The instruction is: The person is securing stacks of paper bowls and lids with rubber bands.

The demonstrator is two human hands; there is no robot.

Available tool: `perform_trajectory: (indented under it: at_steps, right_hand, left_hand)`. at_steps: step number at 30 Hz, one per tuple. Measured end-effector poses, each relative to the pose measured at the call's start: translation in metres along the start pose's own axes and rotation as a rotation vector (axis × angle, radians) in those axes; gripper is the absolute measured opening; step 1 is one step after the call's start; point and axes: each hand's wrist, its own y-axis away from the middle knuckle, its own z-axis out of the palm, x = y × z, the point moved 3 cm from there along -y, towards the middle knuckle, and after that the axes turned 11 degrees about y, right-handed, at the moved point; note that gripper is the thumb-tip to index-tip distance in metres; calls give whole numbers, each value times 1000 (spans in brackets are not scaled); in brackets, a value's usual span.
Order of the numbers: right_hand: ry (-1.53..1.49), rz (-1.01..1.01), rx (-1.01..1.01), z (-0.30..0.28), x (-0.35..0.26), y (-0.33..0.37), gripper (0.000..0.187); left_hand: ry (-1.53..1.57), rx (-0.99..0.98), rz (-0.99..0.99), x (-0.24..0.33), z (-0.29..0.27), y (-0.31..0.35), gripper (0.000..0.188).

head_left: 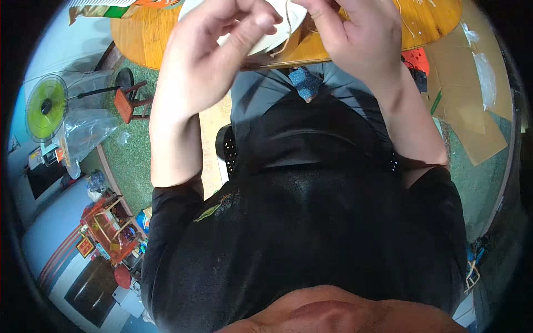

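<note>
My left hand (214, 53) is over the left part of a white plate (269, 43), its fingers curled and its thumb close to the fingertips. Whatever it may pinch is too small to make out. Across the plate, my right hand (363, 39) is bent inward with its fingers drawn together; the upper picture edge cuts off some fingertips. A thin beige strand (289, 33) runs down between the hands, past the plate's rim. Its upper end is close to my right fingertips, but the grip itself is hidden. The plate rests on a wooden table (150, 41).
A colourful package (114, 11) lies at the table's far left. A blue patterned cloth item (306, 83) is at my lap, below the table edge. To the left stand a green fan (46, 106) and a small wooden stool (126, 104); flattened cardboard (463, 94) lies right.
</note>
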Motion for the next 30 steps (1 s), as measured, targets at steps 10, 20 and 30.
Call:
perform_trajectory:
  at_steps: [10,20,30]
  right_hand:
    - [504,73,-172,-11,-41,-8,6]
    - [436,-66,-308,-16,-20,46,24]
    - [144,335,-230,-7,-29,47,5]
  left_hand:
    - [-37,-18,-212,-8,1,-15,8]
    - [-123,3,-214,-4,3,-17,11]
    - [-326,150,-57,2,11,-16,8]
